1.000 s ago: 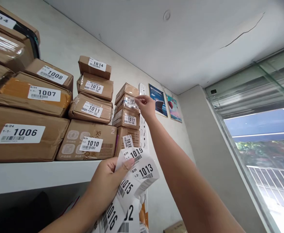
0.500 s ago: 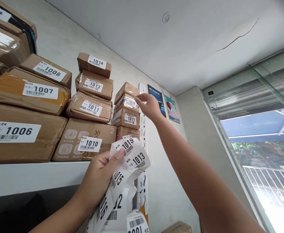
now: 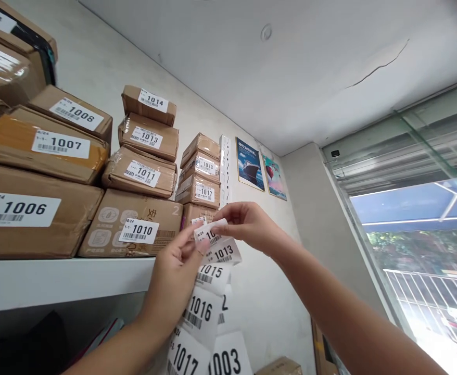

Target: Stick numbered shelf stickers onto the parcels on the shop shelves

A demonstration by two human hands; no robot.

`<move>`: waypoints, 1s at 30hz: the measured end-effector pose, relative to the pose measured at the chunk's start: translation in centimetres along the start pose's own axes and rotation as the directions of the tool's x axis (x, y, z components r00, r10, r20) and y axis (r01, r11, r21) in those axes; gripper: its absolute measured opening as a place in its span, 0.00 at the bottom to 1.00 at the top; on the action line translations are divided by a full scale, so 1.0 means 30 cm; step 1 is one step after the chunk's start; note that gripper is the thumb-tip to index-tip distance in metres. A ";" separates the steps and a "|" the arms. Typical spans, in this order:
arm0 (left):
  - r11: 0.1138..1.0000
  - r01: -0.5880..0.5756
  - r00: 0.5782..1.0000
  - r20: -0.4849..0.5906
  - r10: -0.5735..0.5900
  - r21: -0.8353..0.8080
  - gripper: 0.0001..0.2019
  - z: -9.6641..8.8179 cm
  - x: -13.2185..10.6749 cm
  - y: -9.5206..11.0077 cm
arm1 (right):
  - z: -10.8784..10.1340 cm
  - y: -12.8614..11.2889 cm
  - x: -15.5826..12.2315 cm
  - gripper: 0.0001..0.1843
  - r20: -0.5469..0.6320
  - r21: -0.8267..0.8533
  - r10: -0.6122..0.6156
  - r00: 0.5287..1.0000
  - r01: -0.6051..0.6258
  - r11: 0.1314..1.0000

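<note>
My left hand is closed on the top of a long strip of white number labels, which hangs down in folds below it. Printed numbers such as 1013, 1015, 1016 and 1017 show on the strip. My right hand pinches the edge of the uppermost label, its number partly covered by the fingers. Behind the hands, cardboard boxes labelled 1018 and 1017 stand stacked at the shelf's right end. The topmost box there shows no label on its visible sides.
More labelled boxes, such as 1006, 1010 and 1014, fill the white shelf to the left. A perforated white post rises at its right end. Two posters hang on the wall; a window is at right.
My right hand has come down from the 1018 box to the label strip and now pinches its top label. The strip hangs lower and more spread out.
</note>
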State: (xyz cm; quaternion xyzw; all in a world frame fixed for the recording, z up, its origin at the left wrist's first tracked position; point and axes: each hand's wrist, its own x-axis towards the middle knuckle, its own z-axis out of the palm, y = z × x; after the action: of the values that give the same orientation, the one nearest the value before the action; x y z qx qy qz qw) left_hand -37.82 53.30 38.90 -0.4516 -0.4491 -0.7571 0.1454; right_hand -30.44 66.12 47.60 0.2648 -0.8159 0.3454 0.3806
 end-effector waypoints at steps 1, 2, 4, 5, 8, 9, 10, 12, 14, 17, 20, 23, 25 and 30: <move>0.999 -0.031 1.000 0.003 0.031 0.007 0.28 0.003 0.003 -0.002 | 0.014 0.011 -0.010 0.09 -0.089 0.010 -0.047 0.995 0.048 0.999; 0.997 -0.062 0.998 0.000 0.062 0.035 0.26 0.006 0.008 -0.004 | 0.030 0.022 -0.021 0.09 -0.170 0.009 -0.093 0.981 0.096 0.995; 0.986 -0.117 0.992 -0.031 0.121 0.118 0.20 0.007 0.021 -0.006 | 0.064 0.043 -0.039 0.09 -0.269 0.027 -0.141 0.953 0.154 0.988; 0.980 -0.139 0.988 -0.050 0.147 0.141 0.19 0.007 0.028 -0.006 | 0.079 0.051 -0.046 0.08 -0.287 0.054 -0.138 0.948 0.160 0.986; 0.983 -0.149 0.987 -0.047 0.154 0.106 0.20 0.003 0.045 -0.001 | 0.104 0.065 -0.048 0.05 -0.338 0.045 -0.171 0.926 0.197 0.979; 0.987 -0.133 0.991 -0.021 0.135 0.087 0.21 0.001 0.048 0.002 | 0.105 0.066 -0.045 0.04 -0.361 -0.005 -0.214 0.908 0.228 0.974; 0.991 -0.112 0.994 0.006 0.112 0.075 0.23 -0.002 0.049 0.005 | 0.101 0.064 -0.040 0.03 -0.372 -0.054 -0.258 0.892 0.257 0.965; 0.995 -0.069 0.997 0.050 0.066 0.067 0.23 -0.007 0.047 0.010 | 0.087 0.056 -0.029 0.02 -0.359 -0.093 -0.314 0.879 0.301 0.949; 0.995 -0.037 0.995 0.097 0.028 0.092 0.21 -0.013 0.043 0.013 | 0.071 0.042 -0.013 0.03 -0.349 -0.057 -0.330 0.877 0.331 0.942; 0.978 -0.043 0.992 0.129 0.017 0.203 0.19 -0.030 0.041 0.015 | 0.053 0.015 0.043 0.03 -0.422 -0.031 -0.365 0.830 0.389 0.921; 0.965 -0.043 0.993 0.116 0.014 0.257 0.20 -0.055 0.041 0.012 | 0.029 -0.019 0.174 0.03 -0.519 -0.072 -0.402 0.754 0.430 0.900; 0.961 0.049 0.989 0.121 -0.084 0.271 0.21 -0.078 0.030 0.009 | -0.033 -0.056 0.377 0.06 -0.689 -0.172 -0.456 0.563 0.484 0.858; 0.955 0.100 0.983 0.122 -0.139 0.279 0.22 -0.087 0.015 0.008 | -0.086 -0.074 0.513 0.09 -0.705 -0.227 -0.481 0.522 0.476 0.850; 0.953 0.132 0.976 0.131 -0.173 0.273 0.23 -0.107 -0.017 0.012 | -0.139 -0.074 0.671 0.08 -0.649 -0.334 -0.361 0.669 0.176 0.926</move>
State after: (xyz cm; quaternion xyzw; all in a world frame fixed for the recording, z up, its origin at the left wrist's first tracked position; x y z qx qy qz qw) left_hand -39.10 50.41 38.09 -0.4490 -0.5887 -0.6631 0.1100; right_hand -38.53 64.51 66.55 0.1833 -0.5976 0.2565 0.7372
